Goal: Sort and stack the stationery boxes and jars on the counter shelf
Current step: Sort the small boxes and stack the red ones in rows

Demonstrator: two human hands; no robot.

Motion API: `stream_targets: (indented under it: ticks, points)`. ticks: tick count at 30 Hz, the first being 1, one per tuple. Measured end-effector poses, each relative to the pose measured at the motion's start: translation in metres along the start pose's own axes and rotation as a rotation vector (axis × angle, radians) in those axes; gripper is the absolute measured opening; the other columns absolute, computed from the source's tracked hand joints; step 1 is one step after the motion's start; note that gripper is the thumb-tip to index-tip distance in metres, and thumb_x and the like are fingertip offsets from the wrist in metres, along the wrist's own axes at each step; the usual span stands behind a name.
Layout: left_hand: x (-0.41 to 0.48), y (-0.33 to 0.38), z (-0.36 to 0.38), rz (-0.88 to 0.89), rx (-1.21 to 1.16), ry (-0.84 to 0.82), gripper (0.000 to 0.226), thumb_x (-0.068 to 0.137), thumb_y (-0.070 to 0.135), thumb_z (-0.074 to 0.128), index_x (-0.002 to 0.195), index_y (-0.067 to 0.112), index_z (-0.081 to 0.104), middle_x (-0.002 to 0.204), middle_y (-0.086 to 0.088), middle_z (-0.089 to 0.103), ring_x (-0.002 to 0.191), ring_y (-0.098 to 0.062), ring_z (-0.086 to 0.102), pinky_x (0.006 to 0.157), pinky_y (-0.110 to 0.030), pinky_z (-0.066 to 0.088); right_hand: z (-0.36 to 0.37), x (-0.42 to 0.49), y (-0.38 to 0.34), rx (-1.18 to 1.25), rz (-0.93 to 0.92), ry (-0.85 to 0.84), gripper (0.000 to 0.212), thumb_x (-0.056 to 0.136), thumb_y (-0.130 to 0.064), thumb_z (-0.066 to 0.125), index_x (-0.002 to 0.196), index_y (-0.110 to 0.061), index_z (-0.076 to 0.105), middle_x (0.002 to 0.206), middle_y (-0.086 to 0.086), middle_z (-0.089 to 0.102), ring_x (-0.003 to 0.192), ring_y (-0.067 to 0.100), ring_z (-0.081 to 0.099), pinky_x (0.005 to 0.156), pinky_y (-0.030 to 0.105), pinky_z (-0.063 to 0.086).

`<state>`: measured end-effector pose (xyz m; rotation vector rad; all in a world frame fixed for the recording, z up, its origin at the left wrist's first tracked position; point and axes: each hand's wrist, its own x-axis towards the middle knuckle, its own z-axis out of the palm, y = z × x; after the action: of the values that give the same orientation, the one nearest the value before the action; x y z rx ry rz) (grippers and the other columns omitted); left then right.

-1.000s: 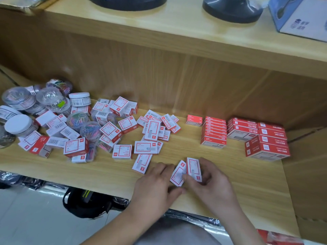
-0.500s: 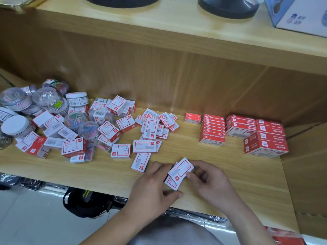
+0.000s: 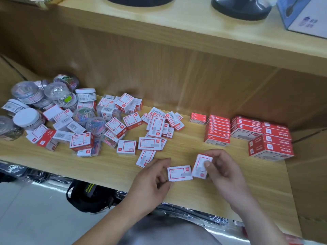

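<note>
My left hand pinches a small white-and-red staple box by its left end, flat just above the wooden shelf. My right hand grips a second small box, tilted up on end beside the first. A loose heap of similar small boxes lies in the middle of the shelf. Clear round jars of paper clips crowd the left end. Neat stacks of red boxes stand at the right.
Larger red boxes are stacked against the right wall of the shelf. An upper shelf overhangs, carrying dark round bases and a blue-white carton. A black bag sits on the floor below the front edge.
The two boxes, held overlapping between both hands, have come apart: my left hand now holds one flat, my right hand has turned the other upright and moved it slightly right.
</note>
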<state>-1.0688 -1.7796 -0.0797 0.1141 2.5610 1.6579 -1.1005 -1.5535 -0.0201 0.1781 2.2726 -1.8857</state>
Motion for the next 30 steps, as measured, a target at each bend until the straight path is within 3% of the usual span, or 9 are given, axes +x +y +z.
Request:
stream_targets:
  ticks: [6, 10, 14, 17, 20, 21, 24, 28, 30]
  points:
    - [-0.001, 0.000, 0.002, 0.019, -0.030, 0.019, 0.072, 0.079, 0.006, 0.079, 0.136, 0.044, 0.055, 0.119, 0.017, 0.066, 0.072, -0.013, 0.059, 0.065, -0.017, 0.046, 0.016, 0.022, -0.008, -0.287, -0.063, -0.235, 0.049, 0.082, -0.003, 0.080, 0.107, -0.044, 0.068, 0.080, -0.002, 0.070, 0.067, 0.009, 0.058, 0.071, 0.025, 0.052]
    - [0.000, 0.000, 0.000, 0.041, 0.017, 0.001, 0.069, 0.079, 0.011, 0.078, 0.138, 0.040, 0.055, 0.117, 0.017, 0.061, 0.076, -0.012, 0.063, 0.066, -0.016, 0.047, 0.031, 0.025, 0.008, -0.567, -0.222, -0.169, 0.018, 0.076, -0.024, 0.085, 0.088, -0.034, 0.074, 0.084, -0.016, 0.066, 0.079, 0.005, 0.062, 0.073, 0.029, 0.051]
    - [0.000, 0.003, -0.003, 0.068, 0.091, -0.048, 0.070, 0.079, 0.017, 0.080, 0.144, 0.032, 0.055, 0.114, 0.022, 0.051, 0.077, -0.008, 0.061, 0.071, -0.018, 0.051, 0.020, 0.014, 0.016, -0.710, -0.200, 0.022, 0.031, 0.073, -0.063, 0.076, 0.087, -0.035, 0.074, 0.081, -0.014, 0.057, 0.078, 0.003, 0.060, 0.068, 0.025, 0.048]
    - [0.004, 0.009, -0.006, 0.067, 0.168, -0.091, 0.065, 0.079, 0.017, 0.082, 0.137, 0.033, 0.059, 0.102, 0.022, 0.049, 0.075, 0.002, 0.056, 0.071, -0.006, 0.041, 0.007, 0.004, 0.013, -0.692, -0.146, -0.058, 0.012, 0.091, -0.040, 0.065, 0.086, -0.031, 0.071, 0.068, -0.013, 0.060, 0.065, 0.005, 0.056, 0.064, 0.031, 0.048]
    - [0.012, 0.017, -0.008, 0.059, 0.279, -0.154, 0.057, 0.080, 0.023, 0.078, 0.131, 0.034, 0.055, 0.089, 0.016, 0.055, 0.077, -0.001, 0.055, 0.070, -0.020, 0.046, 0.001, -0.005, 0.017, -0.554, -0.038, -0.210, 0.021, 0.096, -0.016, 0.060, 0.097, -0.033, 0.071, 0.081, -0.015, 0.073, 0.078, 0.011, 0.066, 0.077, 0.033, 0.053]
    - [0.016, 0.019, -0.008, 0.076, 0.340, -0.182, 0.058, 0.083, 0.027, 0.076, 0.135, 0.033, 0.052, 0.092, 0.013, 0.060, 0.082, -0.005, 0.057, 0.074, -0.028, 0.049, 0.000, -0.006, 0.022, -0.546, -0.053, -0.203, 0.024, 0.096, -0.014, 0.062, 0.101, -0.035, 0.073, 0.090, -0.016, 0.075, 0.087, 0.010, 0.068, 0.082, 0.030, 0.054]
    - [0.024, 0.028, -0.005, 0.130, 0.462, -0.265, 0.047, 0.091, 0.031, 0.067, 0.136, 0.029, 0.053, 0.116, 0.005, 0.066, 0.108, -0.018, 0.059, 0.084, -0.028, 0.044, 0.002, -0.010, 0.030, -0.572, -0.127, -0.136, 0.027, 0.093, -0.011, 0.065, 0.106, -0.032, 0.076, 0.097, -0.016, 0.073, 0.094, 0.001, 0.063, 0.086, 0.022, 0.049]
    - [0.036, 0.038, 0.008, 0.200, 0.497, -0.257, 0.048, 0.095, 0.029, 0.061, 0.141, 0.027, 0.046, 0.126, -0.001, 0.062, 0.115, -0.025, 0.059, 0.093, -0.038, 0.049, -0.006, -0.007, 0.028, -0.527, -0.139, -0.024, 0.030, 0.092, -0.004, 0.061, 0.110, -0.025, 0.073, 0.089, -0.009, 0.066, 0.088, -0.006, 0.058, 0.077, 0.005, 0.038]
    - [0.044, 0.041, 0.017, 0.303, 0.539, -0.215, 0.049, 0.096, 0.028, 0.060, 0.141, 0.029, 0.041, 0.122, 0.001, 0.060, 0.110, -0.025, 0.059, 0.085, -0.041, 0.052, -0.017, -0.004, 0.024, -0.364, -0.059, 0.035, 0.032, 0.093, -0.004, 0.063, 0.110, -0.029, 0.069, 0.092, -0.008, 0.068, 0.087, -0.004, 0.061, 0.078, 0.006, 0.040]
